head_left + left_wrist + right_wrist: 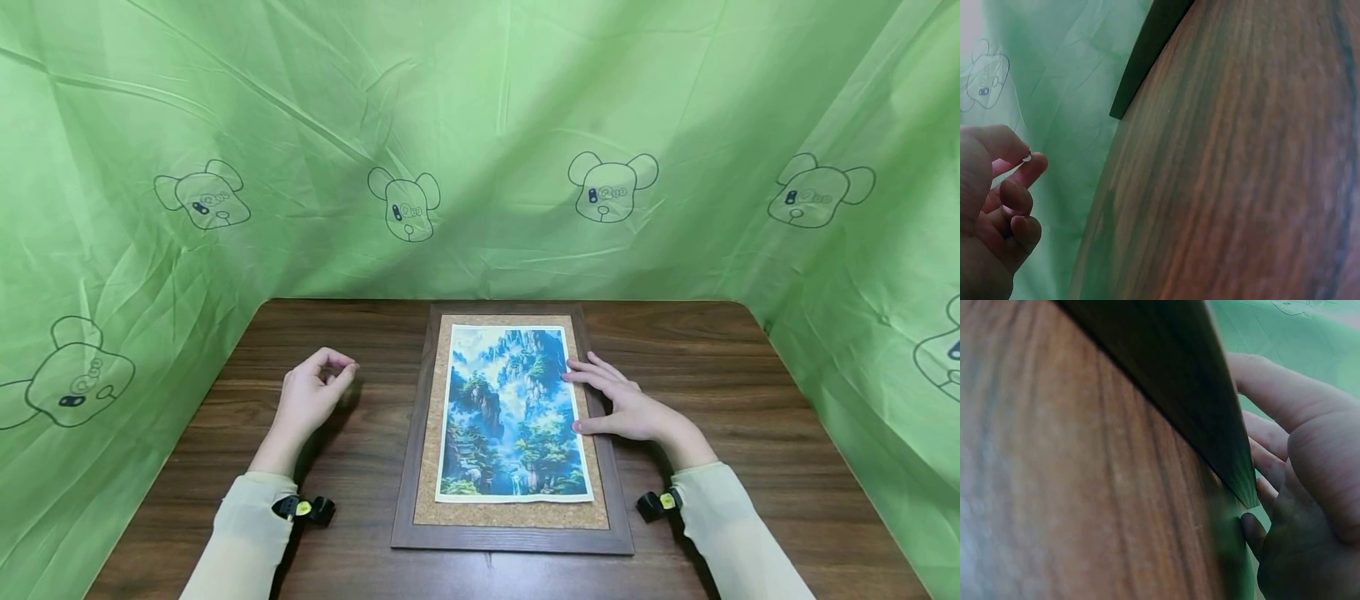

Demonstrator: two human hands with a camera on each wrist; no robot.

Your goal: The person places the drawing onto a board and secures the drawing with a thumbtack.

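Note:
A print of blue misty mountains with a white border lies on a framed cork board. To the left of the board is my left hand, raised over the table. Its thumb and index finger pinch a tiny pale, shiny thing, too small to make out its kind; the other fingers are curled. My right hand reaches across the board's right frame bar, fingers spread and fairly straight. Its fingertips and thumb tip rest on the right edge of the print. In the right wrist view the frame's side hides part of those fingers.
The board lies on a dark wood-grain table. A green curtain printed with bear heads surrounds the table at the back and both sides. Each wrist wears a black strap with a small camera, including the left camera.

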